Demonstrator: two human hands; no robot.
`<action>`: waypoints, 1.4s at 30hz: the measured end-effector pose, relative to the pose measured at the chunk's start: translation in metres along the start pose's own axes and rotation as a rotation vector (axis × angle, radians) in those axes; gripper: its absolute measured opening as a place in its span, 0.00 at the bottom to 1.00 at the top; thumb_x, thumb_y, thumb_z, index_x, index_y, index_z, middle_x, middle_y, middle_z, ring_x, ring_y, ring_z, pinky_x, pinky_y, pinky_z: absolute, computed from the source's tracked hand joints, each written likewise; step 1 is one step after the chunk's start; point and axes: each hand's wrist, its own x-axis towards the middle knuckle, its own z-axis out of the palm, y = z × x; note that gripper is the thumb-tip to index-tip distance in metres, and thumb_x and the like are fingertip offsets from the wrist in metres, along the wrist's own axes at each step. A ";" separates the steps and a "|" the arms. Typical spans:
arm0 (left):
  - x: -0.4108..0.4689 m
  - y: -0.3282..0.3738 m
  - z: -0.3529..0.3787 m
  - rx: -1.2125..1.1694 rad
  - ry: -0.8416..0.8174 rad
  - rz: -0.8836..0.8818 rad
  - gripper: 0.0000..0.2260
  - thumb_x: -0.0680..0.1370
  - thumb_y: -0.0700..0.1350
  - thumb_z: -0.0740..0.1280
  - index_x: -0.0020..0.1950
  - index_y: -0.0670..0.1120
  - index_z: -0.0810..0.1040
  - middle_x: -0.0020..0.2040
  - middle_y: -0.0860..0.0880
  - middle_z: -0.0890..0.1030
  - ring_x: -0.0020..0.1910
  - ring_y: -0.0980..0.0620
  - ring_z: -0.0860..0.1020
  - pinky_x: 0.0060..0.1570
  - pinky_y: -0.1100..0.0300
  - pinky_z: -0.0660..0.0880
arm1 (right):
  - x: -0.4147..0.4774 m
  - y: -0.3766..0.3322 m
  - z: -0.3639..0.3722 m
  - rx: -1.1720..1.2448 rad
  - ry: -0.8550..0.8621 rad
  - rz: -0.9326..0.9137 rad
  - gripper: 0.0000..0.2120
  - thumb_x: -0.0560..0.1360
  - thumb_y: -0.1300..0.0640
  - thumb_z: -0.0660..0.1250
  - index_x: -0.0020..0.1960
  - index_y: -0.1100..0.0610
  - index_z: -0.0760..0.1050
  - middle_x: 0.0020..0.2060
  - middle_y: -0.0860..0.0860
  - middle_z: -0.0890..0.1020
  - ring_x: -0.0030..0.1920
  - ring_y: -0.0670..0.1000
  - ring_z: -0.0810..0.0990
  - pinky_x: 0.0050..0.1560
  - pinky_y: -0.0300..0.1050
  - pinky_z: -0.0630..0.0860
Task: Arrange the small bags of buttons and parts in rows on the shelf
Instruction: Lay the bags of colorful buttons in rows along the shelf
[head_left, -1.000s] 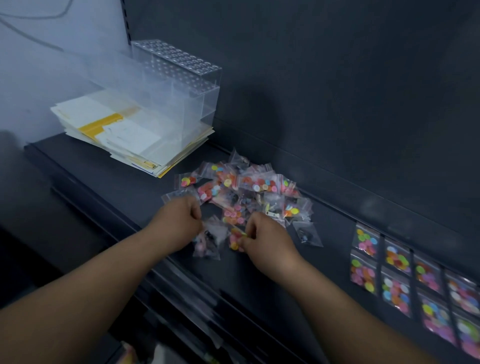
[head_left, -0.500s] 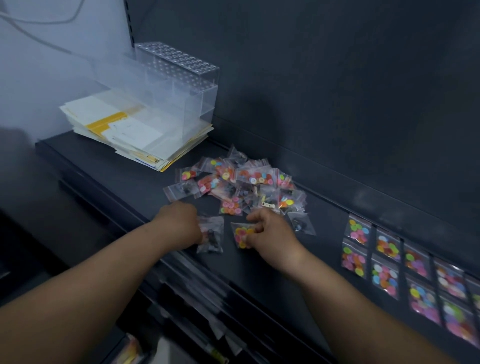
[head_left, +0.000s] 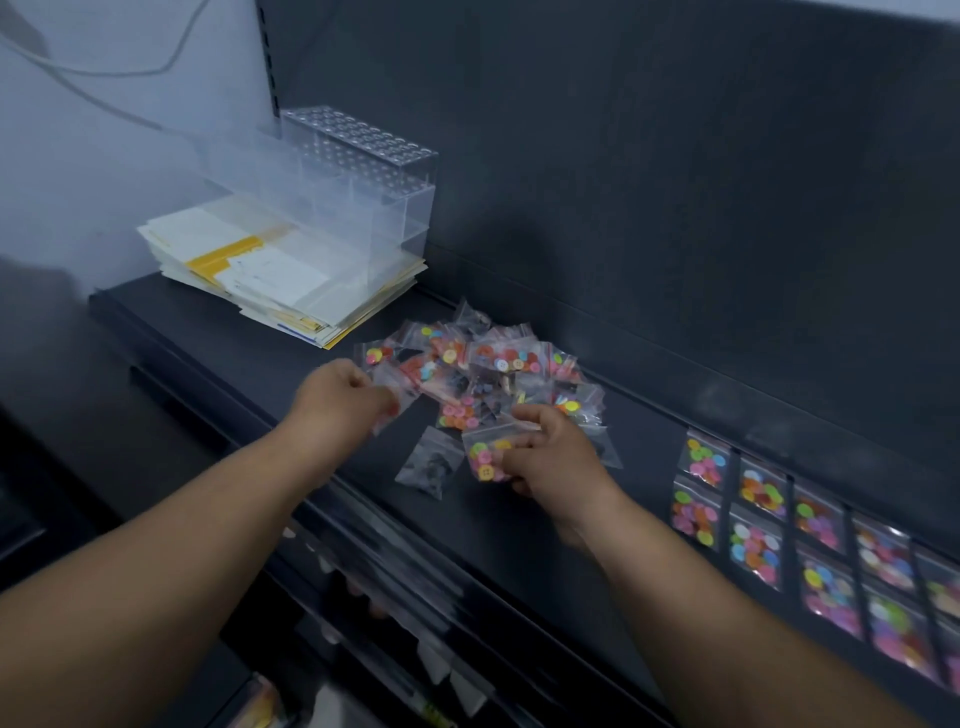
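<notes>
Bag pile (head_left: 498, 364): left hand (head_left: 340, 397) pinches clear bag (head_left: 399, 397), right hand (head_left: 556, 462) button bag (head_left: 483, 457) (papers (head_left: 270, 270) nearby).

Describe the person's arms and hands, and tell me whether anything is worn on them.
The left forearm and right forearm are bare to the frame edge: no sleeves, gloves, watch or bracelet on the left hand or right hand. Rings are too blurred to tell.

Rightmost bags (head_left: 941, 597) cropped (frame edge)

Lying on the shelf (head_left: 249, 343), left to right: paper stack (head_left: 270, 270) with rack (head_left: 358, 182) on top, bag pile (head_left: 493, 369) with lone bag (head_left: 431, 465) just before it, bag rows (head_left: 810, 545) far right.
</notes>
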 end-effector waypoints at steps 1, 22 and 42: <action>-0.004 0.006 0.002 -0.012 -0.020 0.008 0.10 0.70 0.39 0.72 0.34 0.43 0.72 0.32 0.42 0.77 0.30 0.48 0.71 0.32 0.59 0.68 | -0.002 0.000 -0.003 0.023 0.006 -0.012 0.23 0.72 0.69 0.68 0.63 0.53 0.68 0.42 0.53 0.77 0.34 0.47 0.75 0.32 0.38 0.70; -0.161 0.090 0.231 -0.043 -0.675 0.116 0.06 0.70 0.31 0.67 0.36 0.41 0.76 0.30 0.46 0.74 0.30 0.51 0.69 0.34 0.61 0.66 | -0.147 0.071 -0.225 -0.042 0.574 -0.062 0.12 0.74 0.68 0.64 0.49 0.53 0.78 0.37 0.48 0.79 0.33 0.44 0.73 0.36 0.34 0.72; -0.310 0.107 0.388 0.555 -0.647 0.819 0.24 0.78 0.43 0.63 0.73 0.49 0.61 0.69 0.50 0.67 0.68 0.49 0.65 0.66 0.58 0.62 | -0.261 0.158 -0.378 -0.900 0.825 0.085 0.19 0.75 0.63 0.60 0.64 0.53 0.74 0.65 0.50 0.75 0.62 0.54 0.74 0.55 0.36 0.68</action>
